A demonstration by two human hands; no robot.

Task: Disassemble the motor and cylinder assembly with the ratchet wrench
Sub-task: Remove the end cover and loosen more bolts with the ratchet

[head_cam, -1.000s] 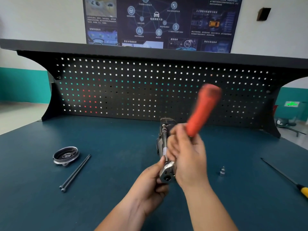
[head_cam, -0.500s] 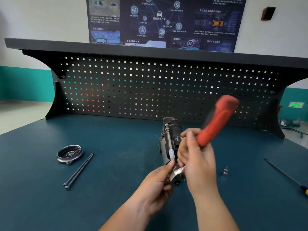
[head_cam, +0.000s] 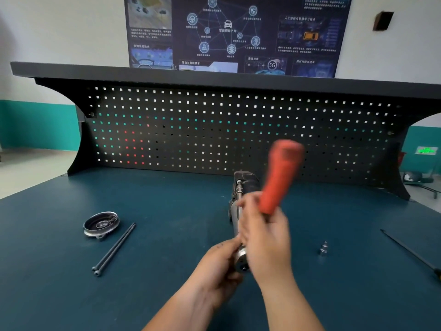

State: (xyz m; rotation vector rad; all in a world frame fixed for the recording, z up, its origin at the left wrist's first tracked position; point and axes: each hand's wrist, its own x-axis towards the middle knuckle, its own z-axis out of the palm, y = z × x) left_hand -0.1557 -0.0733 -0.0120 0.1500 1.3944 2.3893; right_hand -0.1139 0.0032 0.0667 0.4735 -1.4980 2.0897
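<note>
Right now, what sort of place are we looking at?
Likely a vocational auto-training workshop: a blue workbench with a black pegboard back, a connected-car poster on the wall, and a motor assembly and ratchet wrench in hand.

The motor and cylinder assembly [head_cam: 241,187] is lying on the table [head_cam: 167,211] before the pegboard [head_cam: 214,130]; a round cover [head_cam: 101,224] is sitting well left of it, two long bolts [head_cam: 114,249] lying just right of that cover; a small socket [head_cam: 323,248] is standing to the assembly's right; a screwdriver [head_cam: 410,252] is lying farther right.
</note>
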